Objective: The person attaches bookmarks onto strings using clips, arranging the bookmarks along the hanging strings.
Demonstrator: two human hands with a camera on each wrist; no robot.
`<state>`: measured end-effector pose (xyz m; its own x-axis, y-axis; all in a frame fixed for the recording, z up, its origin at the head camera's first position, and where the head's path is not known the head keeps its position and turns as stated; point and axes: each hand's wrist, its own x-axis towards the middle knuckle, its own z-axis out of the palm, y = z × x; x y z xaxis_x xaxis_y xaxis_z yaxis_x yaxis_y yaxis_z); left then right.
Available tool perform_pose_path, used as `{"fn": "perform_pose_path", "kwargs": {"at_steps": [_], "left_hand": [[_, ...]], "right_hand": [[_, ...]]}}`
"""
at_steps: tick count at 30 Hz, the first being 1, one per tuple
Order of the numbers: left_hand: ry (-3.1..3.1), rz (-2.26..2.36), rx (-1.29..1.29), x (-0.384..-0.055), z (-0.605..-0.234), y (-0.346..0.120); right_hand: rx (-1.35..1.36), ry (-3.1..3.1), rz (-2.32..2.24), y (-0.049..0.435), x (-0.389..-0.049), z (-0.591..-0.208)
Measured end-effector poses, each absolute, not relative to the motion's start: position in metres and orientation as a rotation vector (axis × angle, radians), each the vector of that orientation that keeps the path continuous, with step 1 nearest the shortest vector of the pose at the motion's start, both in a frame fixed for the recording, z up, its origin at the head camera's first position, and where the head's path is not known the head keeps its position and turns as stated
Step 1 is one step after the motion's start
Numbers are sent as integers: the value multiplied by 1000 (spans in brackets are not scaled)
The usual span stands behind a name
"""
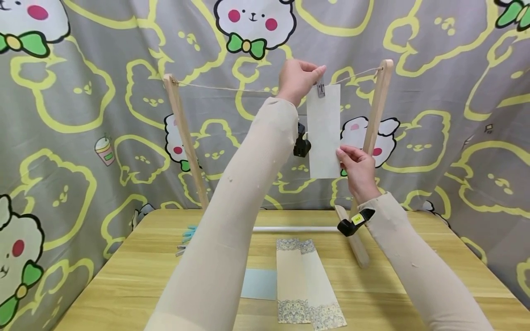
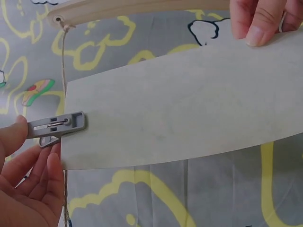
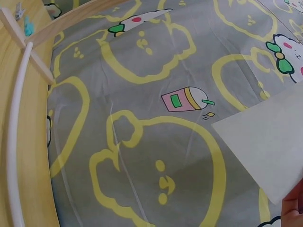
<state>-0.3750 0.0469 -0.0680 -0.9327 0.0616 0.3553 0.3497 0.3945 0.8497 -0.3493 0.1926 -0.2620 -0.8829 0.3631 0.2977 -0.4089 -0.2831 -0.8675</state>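
Observation:
My left hand pinches the tail of a grey clothespin at the string. The clothespin's nose lies over the top edge of a blank, off-white paper strip, which hangs upright. In the left wrist view, thumb and fingers hold the clothespin from both sides, and the string passes behind the paper. Lower down, my right hand pinches the strip's right edge between thumb and fingers. The right wrist view catches only a corner of the paper and part of that hand.
Two wooden posts hold the string, joined low down by a white rod. On the table lie two lace-patterned paper strips and a pale blue one. Blue and grey clothespins sit beyond my left forearm.

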Motion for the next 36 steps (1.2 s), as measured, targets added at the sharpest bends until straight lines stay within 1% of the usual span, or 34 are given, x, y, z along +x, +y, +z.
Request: {"fn": "perform_pose_path", "kwargs": {"at_steps": [7,16,26,32,36], "left_hand": [[-2371,-1678,-294,-371,-66,43],[-2398,-1758,-329,-362,-71,25],[-2371,-1829,-414,-350,-80,1],[-2298,-1852,-533,-341,-96,-16],[-2325,-1780,-610,-334,-109,-29]], "right_hand": [[46,-1521,2191,191,-350,-262],[11,-1592,2160,191,-347,-266],[80,-1576,2163,190,-346,-271],[141,-1580,2163,195,-343,-274],[139,-1653,2140,197,-340,-278]]}}
